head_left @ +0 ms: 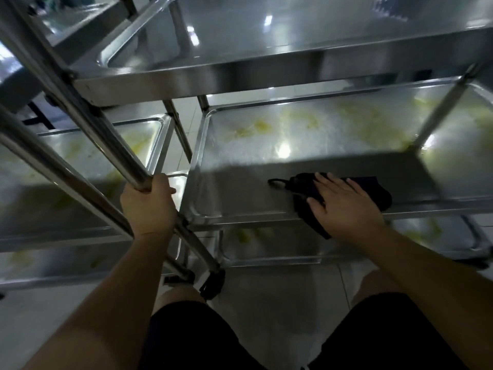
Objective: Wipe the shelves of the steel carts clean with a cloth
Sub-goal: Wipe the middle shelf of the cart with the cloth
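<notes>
Single head view, looking steeply down, close over middle shelf (240, 193).

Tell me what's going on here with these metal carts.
A person is wiping down steel carts. Their right hand presses flat on a dark cloth at the near edge of the middle shelf of the right-hand cart. Their left hand grips an upright steel bar of the cart frame. Yellowish smears still cover the far part of that shelf, and similar stains show on the neighbouring cart's shelf and on the bottom shelf.
</notes>
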A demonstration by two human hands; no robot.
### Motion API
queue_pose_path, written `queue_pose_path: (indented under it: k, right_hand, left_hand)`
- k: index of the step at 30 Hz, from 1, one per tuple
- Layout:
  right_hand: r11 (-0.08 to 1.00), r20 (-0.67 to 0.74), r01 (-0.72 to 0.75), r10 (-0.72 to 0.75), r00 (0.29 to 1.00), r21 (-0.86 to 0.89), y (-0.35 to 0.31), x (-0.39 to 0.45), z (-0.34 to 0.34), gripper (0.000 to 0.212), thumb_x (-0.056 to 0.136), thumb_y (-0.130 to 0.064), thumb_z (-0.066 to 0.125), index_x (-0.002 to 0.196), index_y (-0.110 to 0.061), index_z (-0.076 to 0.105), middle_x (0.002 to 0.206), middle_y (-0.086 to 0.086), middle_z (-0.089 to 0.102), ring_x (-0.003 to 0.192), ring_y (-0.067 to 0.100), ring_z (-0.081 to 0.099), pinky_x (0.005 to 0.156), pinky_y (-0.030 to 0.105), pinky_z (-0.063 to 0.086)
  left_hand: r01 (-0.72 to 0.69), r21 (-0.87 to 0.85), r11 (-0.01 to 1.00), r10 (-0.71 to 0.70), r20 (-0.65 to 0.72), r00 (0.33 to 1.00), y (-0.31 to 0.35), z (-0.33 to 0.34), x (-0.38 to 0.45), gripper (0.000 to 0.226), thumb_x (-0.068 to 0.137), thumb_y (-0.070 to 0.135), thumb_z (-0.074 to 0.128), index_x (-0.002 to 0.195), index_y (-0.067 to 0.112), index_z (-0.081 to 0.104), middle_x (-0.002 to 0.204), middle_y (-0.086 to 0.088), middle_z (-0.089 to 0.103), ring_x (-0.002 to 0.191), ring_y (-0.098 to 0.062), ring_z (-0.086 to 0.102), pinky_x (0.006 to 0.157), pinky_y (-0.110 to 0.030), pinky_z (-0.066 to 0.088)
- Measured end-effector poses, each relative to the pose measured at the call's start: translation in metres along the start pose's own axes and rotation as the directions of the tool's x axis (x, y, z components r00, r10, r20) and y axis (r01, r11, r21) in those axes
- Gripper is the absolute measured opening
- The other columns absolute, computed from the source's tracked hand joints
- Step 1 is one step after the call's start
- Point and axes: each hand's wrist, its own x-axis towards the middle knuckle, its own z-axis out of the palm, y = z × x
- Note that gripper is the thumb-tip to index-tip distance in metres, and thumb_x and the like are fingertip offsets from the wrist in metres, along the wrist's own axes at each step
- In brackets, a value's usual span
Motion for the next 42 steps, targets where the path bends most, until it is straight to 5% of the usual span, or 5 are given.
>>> queue_pose_path:
  k: [10, 19, 30, 37, 42]
  right_hand:
    - [0.999, 0.012, 0.018, -0.019, 1.0, 0.031, 0.014, -0.004, -0.004, 0.065, 0.106, -0.057, 0.016, 0.166, -0.031, 0.015, 0.173, -0.012, 0.007, 0.159, 0.01, 0.004, 0.13, 0.041, 0.003]
    - [0.998, 0.016, -0.053, 0.053, 0.998, 0.017, 0.097, -0.017, -0.024, 0.066, 0.107, -0.058, 0.016, 0.166, -0.029, 0.014, 0.173, -0.012, 0.008, 0.159, 0.009, 0.004, 0.13, 0.041, 0.004]
    - [0.874, -0.041, -0.485, 0.486, 0.873, 0.026, 0.221, -0.025, -0.041, 0.069, 0.103, -0.056, 0.018, 0.164, -0.024, 0.021, 0.172, -0.001, 0.018, 0.158, 0.023, 0.014, 0.128, 0.052, 0.011]
    - [0.995, 0.023, 0.093, -0.094, 0.995, 0.044, 0.115, -0.021, -0.024, 0.063, 0.105, -0.059, 0.022, 0.163, -0.035, 0.023, 0.172, -0.014, 0.017, 0.159, 0.011, 0.01, 0.129, 0.043, 0.004]
    - [0.999, 0.028, 0.04, -0.041, 0.999, 0.023, 0.184, -0.019, -0.039, 0.064, 0.106, -0.06, 0.025, 0.164, -0.034, 0.022, 0.172, -0.014, 0.016, 0.158, 0.01, 0.012, 0.129, 0.042, 0.008]
  left_hand:
    - [0.187, 0.442, 0.877, -0.234, 0.052, 0.971, -0.043, 0.0, -0.122, 0.057, 0.089, 0.032, 0.064, 0.139, 0.007, 0.051, 0.143, -0.018, 0.044, 0.134, -0.042, 0.045, 0.112, -0.053, 0.038]
    - [-0.496, 0.315, 0.809, 0.18, 0.671, 0.719, 0.003, 0.119, -0.179, 0.039, 0.093, 0.026, 0.066, 0.131, 0.018, 0.059, 0.123, 0.001, 0.051, 0.11, -0.021, 0.055, 0.097, -0.038, 0.048]
    - [-0.684, 0.494, 0.536, 0.136, 0.749, 0.648, 0.003, 0.221, -0.186, 0.055, 0.103, 0.043, 0.039, 0.152, 0.019, 0.045, 0.161, -0.008, 0.041, 0.155, -0.028, 0.03, 0.126, -0.044, 0.023]
    - [-0.717, 0.48, 0.505, 0.118, 0.785, 0.609, -0.006, 0.222, -0.181, 0.067, 0.105, 0.046, 0.031, 0.167, 0.023, 0.023, 0.175, -0.004, 0.019, 0.162, -0.023, 0.011, 0.132, -0.039, 0.007]
    - [-0.736, 0.495, 0.461, 0.142, 0.778, 0.612, -0.009, 0.22, -0.181, 0.074, 0.099, 0.052, 0.025, 0.164, 0.017, 0.033, 0.172, -0.006, 0.028, 0.161, -0.025, 0.02, 0.13, -0.042, 0.014]
